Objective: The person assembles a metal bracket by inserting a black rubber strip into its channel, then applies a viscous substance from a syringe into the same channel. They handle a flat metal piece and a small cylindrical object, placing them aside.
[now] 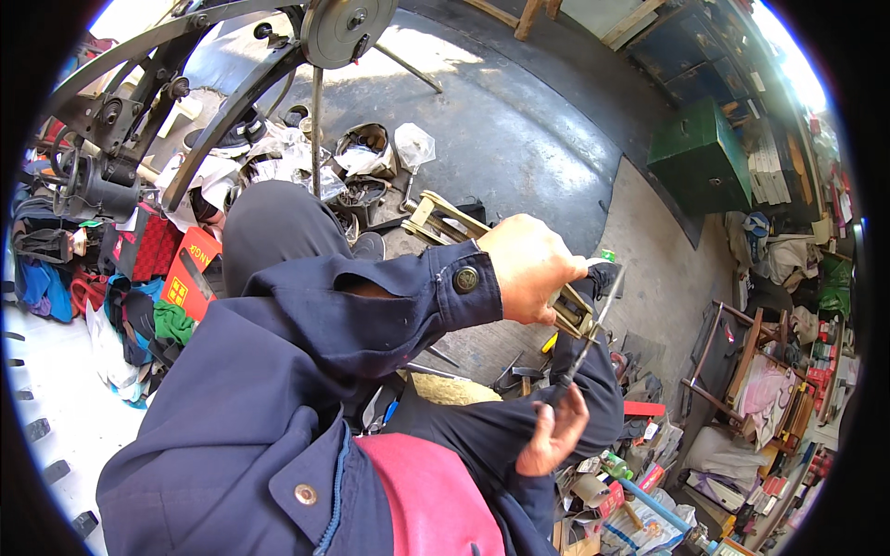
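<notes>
My left hand is closed around a long brass-coloured metal frame, which slants from the upper left down to the right above my lap. Past its right end a thin metal rod crosses it at a steep angle; the rod's lower end looks dark and smeared. Just below that end, my right hand has its fingers apart, somewhat blurred, and appears to hold nothing. Part of the frame is hidden behind my left fingers. A yellowish block or pad lies between my legs, below the left forearm.
A black iron machine with a round wheel stands at upper left. Bags and shoes lie beneath it. A green metal box stands at upper right, near crowded shelves. A wooden-framed folding chair and piled small goods fill the right side.
</notes>
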Available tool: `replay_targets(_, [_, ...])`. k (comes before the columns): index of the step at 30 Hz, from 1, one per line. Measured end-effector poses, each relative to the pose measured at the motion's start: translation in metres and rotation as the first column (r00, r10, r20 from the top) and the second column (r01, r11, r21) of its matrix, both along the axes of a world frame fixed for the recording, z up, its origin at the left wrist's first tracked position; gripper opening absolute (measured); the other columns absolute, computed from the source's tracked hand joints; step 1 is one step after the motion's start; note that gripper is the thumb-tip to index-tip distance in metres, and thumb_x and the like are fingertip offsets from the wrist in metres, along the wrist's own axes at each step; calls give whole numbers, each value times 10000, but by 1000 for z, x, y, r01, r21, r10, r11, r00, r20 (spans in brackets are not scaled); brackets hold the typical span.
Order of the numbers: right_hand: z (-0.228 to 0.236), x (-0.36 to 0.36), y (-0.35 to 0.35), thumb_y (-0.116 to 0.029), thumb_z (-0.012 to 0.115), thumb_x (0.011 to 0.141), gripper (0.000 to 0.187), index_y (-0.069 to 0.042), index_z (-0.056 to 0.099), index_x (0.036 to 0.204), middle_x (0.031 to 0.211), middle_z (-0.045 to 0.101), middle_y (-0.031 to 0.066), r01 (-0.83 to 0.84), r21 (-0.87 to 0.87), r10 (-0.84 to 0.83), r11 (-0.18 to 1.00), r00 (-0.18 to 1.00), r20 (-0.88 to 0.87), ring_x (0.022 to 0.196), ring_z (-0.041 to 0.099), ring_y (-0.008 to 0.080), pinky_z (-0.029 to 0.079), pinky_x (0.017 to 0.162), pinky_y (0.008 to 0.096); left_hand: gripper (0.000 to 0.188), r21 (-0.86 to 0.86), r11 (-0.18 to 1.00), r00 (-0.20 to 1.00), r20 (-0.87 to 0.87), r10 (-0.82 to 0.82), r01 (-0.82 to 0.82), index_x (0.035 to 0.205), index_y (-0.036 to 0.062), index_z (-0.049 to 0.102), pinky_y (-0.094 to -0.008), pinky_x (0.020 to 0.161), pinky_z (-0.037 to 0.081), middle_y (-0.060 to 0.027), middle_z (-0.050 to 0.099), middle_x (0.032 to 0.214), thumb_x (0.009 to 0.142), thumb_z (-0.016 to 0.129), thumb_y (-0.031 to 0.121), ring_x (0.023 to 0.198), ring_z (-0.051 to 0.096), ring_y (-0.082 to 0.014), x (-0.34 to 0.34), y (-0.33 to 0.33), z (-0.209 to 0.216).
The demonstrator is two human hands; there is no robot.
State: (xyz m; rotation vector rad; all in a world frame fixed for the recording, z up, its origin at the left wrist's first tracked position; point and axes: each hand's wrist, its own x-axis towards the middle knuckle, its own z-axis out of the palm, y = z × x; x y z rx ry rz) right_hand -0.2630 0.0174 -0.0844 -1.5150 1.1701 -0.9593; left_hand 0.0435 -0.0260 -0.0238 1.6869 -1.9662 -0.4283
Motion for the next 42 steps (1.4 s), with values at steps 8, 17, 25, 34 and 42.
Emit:
replay_targets(8, [-90, 6, -103, -70, 605, 1029, 416, 42, 483, 1411, 951, 707, 153, -309, 723, 243, 618, 950, 198, 683, 642, 160, 560, 587, 299, 551, -22, 1000, 1000, -8, 15, -15, 1158, 97, 671, -452, 716, 578, -146, 732, 849, 733, 881, 378, 834, 741, -352, 2, 3, -4])
replay_targets(17, [-76, 70, -252, -262, 595, 1015, 396, 26, 627, 1283, 1122, 702, 151, -495, 590, 277, 638, 862, 423, 873, 704, 229, 605, 799, 375, 538, -45, 999, 997, -80, 5, -8, 1135, 100, 653, -453, 731, 571, -126, 731, 840, 735, 887, 373, 839, 739, -349, 2, 5, -7])
replay_targets(25, [103, 81, -229, -217, 529, 1081, 290, 3, 630, 1242, 742, 365, -24, -443, 185, 288, 877, 794, 536, 640, 404, 102, 383, 616, 305, 527, -7, 999, 997, -60, 42, -43, 1118, 96, 675, -458, 734, 569, -130, 731, 837, 731, 887, 385, 836, 737, -350, 4, 6, -6])
replay_targets(34, [67, 14, -43, -125, 391, 1045, 338, 26, 636, 1223, 1275, 618, 193, -100, -323, 16, 941, 967, -253, 1124, 643, 253, 540, 955, 368, 496, -53, 999, 1000, 18, 7, -6, 1082, 100, 675, -445, 735, 574, -112, 731, 843, 738, 879, 393, 857, 738, -324, -2, 2, -8])
replay_targets(42, [-46, -8, -34, -254, 461, 1122, 434, -30, 435, 1493, 1015, 702, 176, -201, 762, 238, 616, 969, 63, 670, 670, 194, 563, 593, 308, 486, 17, 1000, 1000, -8, 17, -16, 1090, 117, 689, -441, 757, 586, -116, 740, 868, 741, 877, 399, 877, 747, -326, 1, 4, -8])
